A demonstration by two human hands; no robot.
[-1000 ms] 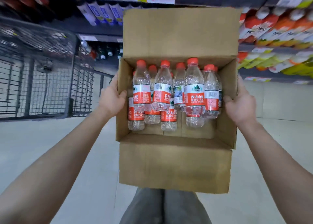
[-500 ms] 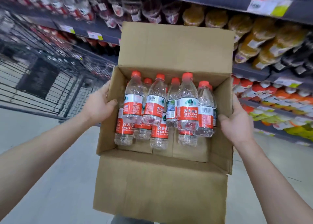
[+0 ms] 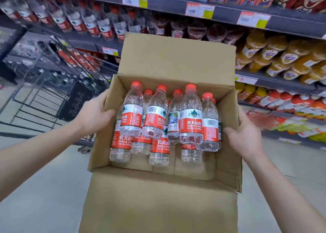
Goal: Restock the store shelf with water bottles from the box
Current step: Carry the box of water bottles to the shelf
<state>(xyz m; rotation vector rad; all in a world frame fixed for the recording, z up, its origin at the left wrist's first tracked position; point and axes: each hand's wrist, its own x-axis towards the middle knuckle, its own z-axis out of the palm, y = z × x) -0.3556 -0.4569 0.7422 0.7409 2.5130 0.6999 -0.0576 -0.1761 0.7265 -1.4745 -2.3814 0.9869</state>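
- Head view now takes in the store shelf [image 3: 225,14] rising right behind the box, where a second ago it showed mostly floor and the lower tiers. A row of matching red-labelled bottles [image 3: 91,24] has come into sight at upper left. I judge that to be the restock spot, so the carrying is nearly over and unloading comes next.
- Cardboard box [image 3: 176,59]: plain brown corrugated board, matt, with both long flaps open, one standing up toward the shelf and one hanging toward the person. It is held in the air in front of the shelf.
- Wire cart [image 3: 44,95] at left: dark metal mesh, too blurred to tell what it carries.
- Water bottles [image 3: 191,119]: clear ribbed plastic with glossy red-and-white wrap labels, lying loosely in what looks like two layers toward the far end of the box. None is out yet.
- Left hand [image 3: 95,116] grips the left wall, thumb hooked over the rim; right hand [image 3: 245,137] grips the right wall likewise — well apart, both still clamped on the box.
- Caps [image 3: 190,87]: small, round, orange-red.
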